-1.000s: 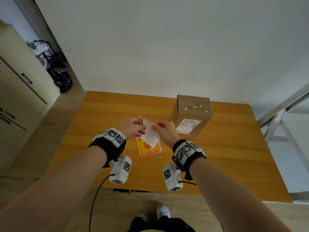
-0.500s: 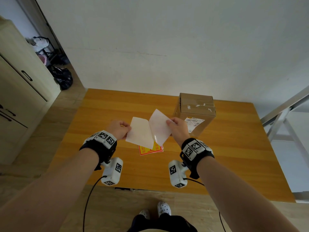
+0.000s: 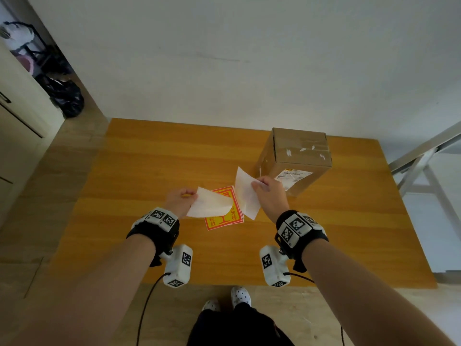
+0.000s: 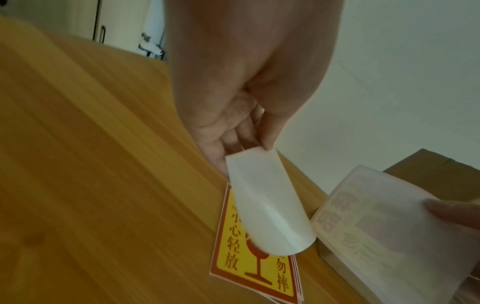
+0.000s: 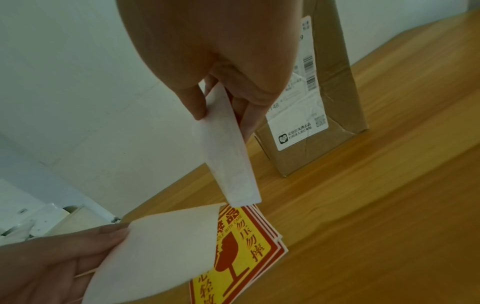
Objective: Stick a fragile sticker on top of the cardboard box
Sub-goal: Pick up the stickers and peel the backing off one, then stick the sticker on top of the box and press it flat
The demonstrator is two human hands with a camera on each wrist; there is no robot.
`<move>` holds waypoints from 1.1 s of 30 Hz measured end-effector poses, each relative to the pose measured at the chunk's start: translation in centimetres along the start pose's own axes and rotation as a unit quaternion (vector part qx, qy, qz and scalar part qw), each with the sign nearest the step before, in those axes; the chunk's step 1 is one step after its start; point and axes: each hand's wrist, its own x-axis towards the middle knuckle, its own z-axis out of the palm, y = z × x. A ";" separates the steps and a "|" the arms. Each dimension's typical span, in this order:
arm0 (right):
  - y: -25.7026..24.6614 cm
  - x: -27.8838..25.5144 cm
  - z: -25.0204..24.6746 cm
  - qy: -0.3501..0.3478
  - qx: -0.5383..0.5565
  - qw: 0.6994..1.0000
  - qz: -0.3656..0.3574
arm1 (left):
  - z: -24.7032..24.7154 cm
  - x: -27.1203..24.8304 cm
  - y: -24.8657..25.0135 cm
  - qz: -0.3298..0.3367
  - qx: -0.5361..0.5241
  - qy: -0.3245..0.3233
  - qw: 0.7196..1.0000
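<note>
Right grip [image 3: 268, 193] pinching peeled sticker [image 3: 245, 193], pale back showing, left grip [image 3: 180, 199] pinching backing sheet [image 3: 210, 204]

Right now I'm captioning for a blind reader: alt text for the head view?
Two hands hold separated white sheets, left hand one, right hand the other, above fragile stickers on a table; cardboard box stands beyond.

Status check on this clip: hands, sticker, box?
Left hand pinches backing; right hand pinches peeled sticker. Box top bare, unobstructed. Spare stickers on table.
</note>
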 end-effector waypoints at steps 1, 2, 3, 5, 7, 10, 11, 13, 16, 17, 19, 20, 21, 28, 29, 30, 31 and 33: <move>0.1 0.0 0.1 0.000 -0.004 1.000 0.002 | 0.4 0.2 -0.1 0.001 0.005 -0.002 1.000; 0.2 0.0 0.1 0.000 -0.008 1.000 0.003 | 0.8 0.4 -0.3 0.006 0.022 -0.004 1.000; 0.3 0.0 0.2 0.001 -0.012 1.000 0.004 | 1.2 0.7 -0.5 0.012 0.052 -0.004 0.999; 0.4 -0.1 0.2 0.003 -0.019 1.000 0.006 | 1.7 0.7 -0.5 0.026 0.128 -0.008 0.991; 0.4 -0.2 0.1 0.006 -0.020 1.000 0.008 | 1.8 0.5 -0.4 0.034 0.176 -0.023 0.983; 0.1 -0.7 -0.3 0.012 -0.012 1.000 0.011 | 1.7 -0.3 0.2 0.075 0.254 -0.056 0.963; -0.1 -1.0 -0.5 0.013 -0.010 1.000 0.012 | 1.7 -0.7 0.6 0.089 0.274 -0.058 0.956; -0.6 -1.5 -0.9 0.016 -0.002 1.000 0.007 | 1.9 -1.5 1.8 0.124 0.276 -0.055 0.951; -1.8 -2.3 -1.5 0.015 0.004 1.000 -0.024 | 2.5 -3.4 4.2 0.173 0.221 -0.094 0.955; -2.1 -2.5 -1.6 0.016 0.002 0.999 -0.033 | 2.7 -4.0 5.0 0.181 0.192 -0.114 0.958; -2.6 -3.0 -1.9 0.015 0.003 0.999 -0.045 | 3.2 -5.3 6.6 0.194 0.114 -0.143 0.964; -2.9 -3.3 -2.0 0.012 0.005 0.999 -0.050 | 3.4 -5.9 7.3 0.201 0.080 -0.146 0.965; -3.1 -3.5 -2.2 0.010 0.009 0.998 -0.055 | 3.5 -6.3 7.9 0.202 0.055 -0.144 0.967; -4.9 -5.3 -4.3 0.002 0.047 0.995 -0.083 | 4.1 -8.8 10.3 0.163 -0.056 -0.088 0.981; -5.2 -5.5 -4.6 -0.003 0.056 0.995 -0.082 | 4.2 -8.9 10.6 0.163 -0.051 -0.086 0.982; -5.3 -5.8 -4.8 -0.007 0.061 0.995 -0.079 | 4.2 -9.1 10.8 0.165 -0.038 -0.085 0.982; -5.5 -6.0 -5.1 -0.009 0.062 0.995 -0.079 | 4.3 -9.2 11.0 0.169 -0.027 -0.085 0.982; -5.7 -6.3 -5.8 -0.009 0.053 0.995 -0.084 | 4.6 -9.4 11.5 0.177 -0.012 -0.089 0.980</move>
